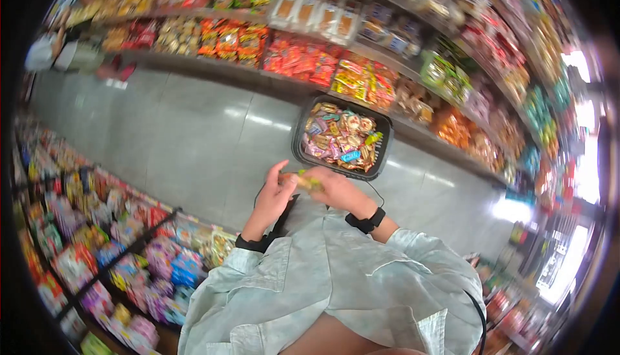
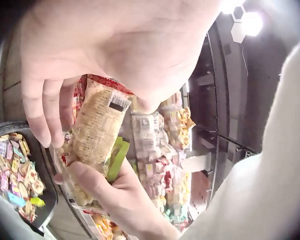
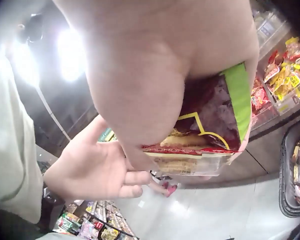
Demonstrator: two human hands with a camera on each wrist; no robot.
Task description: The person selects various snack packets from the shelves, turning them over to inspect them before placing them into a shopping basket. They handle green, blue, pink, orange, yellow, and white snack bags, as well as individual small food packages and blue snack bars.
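Note:
A snack packet (image 2: 99, 122) with a clear back, a barcode label and pale brown pieces inside is gripped by my right hand (image 1: 337, 190). In the left wrist view the right thumb (image 2: 87, 177) lies across its lower end. The packet's other side (image 3: 212, 112) shows dark red, with a green edge and yellow lines. My left hand (image 1: 274, 199) is beside the packet's left end, its fingers extended and loose. In the right wrist view the left palm (image 3: 92, 170) faces the packet. Beyond the hands, a black basket (image 1: 299, 142) of wrapped candies (image 1: 339, 135) stands on the floor.
Shelves of bagged snacks (image 1: 300, 58) run along the far side and curve down to the right. A rack of colourful packets (image 1: 139, 252) lies at lower left. Grey tiled floor (image 1: 194, 110) stretches between them. Another person's legs (image 1: 84, 55) show at upper left.

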